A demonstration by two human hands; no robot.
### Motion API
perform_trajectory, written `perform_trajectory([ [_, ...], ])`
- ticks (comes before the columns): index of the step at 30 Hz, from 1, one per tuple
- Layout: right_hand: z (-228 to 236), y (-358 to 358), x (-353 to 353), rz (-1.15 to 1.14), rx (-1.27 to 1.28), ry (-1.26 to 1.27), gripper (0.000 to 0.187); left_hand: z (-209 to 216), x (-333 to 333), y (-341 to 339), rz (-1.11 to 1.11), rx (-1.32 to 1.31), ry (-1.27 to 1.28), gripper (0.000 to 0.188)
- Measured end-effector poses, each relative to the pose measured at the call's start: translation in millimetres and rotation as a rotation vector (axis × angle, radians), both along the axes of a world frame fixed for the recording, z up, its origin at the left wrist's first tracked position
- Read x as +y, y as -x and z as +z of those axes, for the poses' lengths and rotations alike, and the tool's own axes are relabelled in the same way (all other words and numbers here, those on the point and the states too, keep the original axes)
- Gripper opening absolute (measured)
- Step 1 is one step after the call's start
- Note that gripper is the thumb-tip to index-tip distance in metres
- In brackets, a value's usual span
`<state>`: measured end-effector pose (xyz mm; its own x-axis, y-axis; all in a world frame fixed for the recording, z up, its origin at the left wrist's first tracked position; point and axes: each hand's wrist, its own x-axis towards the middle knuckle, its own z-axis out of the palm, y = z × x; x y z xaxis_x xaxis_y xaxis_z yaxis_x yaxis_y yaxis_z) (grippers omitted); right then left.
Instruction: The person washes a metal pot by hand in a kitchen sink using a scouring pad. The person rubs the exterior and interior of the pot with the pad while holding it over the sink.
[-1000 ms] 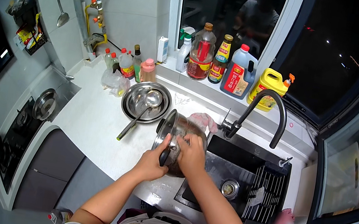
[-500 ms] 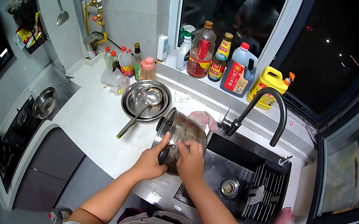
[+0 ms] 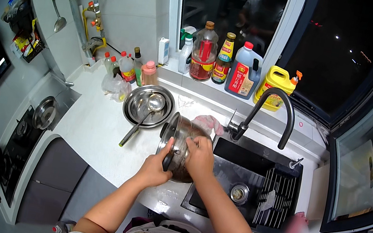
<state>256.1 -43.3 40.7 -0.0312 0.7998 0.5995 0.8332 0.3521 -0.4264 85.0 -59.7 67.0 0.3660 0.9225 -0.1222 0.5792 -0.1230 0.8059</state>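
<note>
A stainless steel pot [image 3: 186, 130] with brownish stains on its wall lies tipped on its side, at the counter's edge by the sink. My left hand [image 3: 154, 168] is closed around its black handle [image 3: 167, 161], thumb pointing up along the rim. Against the stained outer wall my right hand [image 3: 199, 157] presses with curled fingers; whatever is in them, if anything, is hidden. Left of the pot, a ladle [image 3: 154, 102] with a dark handle rests across nested steel bowls [image 3: 129, 113]. Behind the pot lies a pink cloth [image 3: 210, 123].
The black sink [image 3: 221, 172] with a curved faucet [image 3: 289, 119] and a wire rack [image 3: 277, 196] is to the right. Several bottles and a yellow jug [image 3: 271, 84] line the windowsill. More bottles [image 3: 128, 68] stand at the back left. A stove [image 3: 15, 152] is far left.
My right hand has shifted slightly up along the pot's wall, its fingers moving over it. My left hand keeps its hold on the handle. The whole view has shifted a little.
</note>
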Motion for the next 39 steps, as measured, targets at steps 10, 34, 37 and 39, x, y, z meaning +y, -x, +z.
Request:
perform_trajectory([
  [10,1,1,-7,0.009,-0.023,-0.003,0.038,4,-2,2,0.006,-0.025,0.007,0.102],
  [34,-28,-24,-18,-0.024,0.053,-0.004,0.040,-6,0,3,0.017,-0.053,-0.077,0.100],
  [37,-30,-15,-32,0.022,0.062,-0.021,0.041,-8,3,7,0.016,-0.071,-0.052,0.100],
  [39,-23,-22,-20,-0.010,0.090,-0.008,0.037,-6,0,6,0.006,-0.070,-0.029,0.100],
])
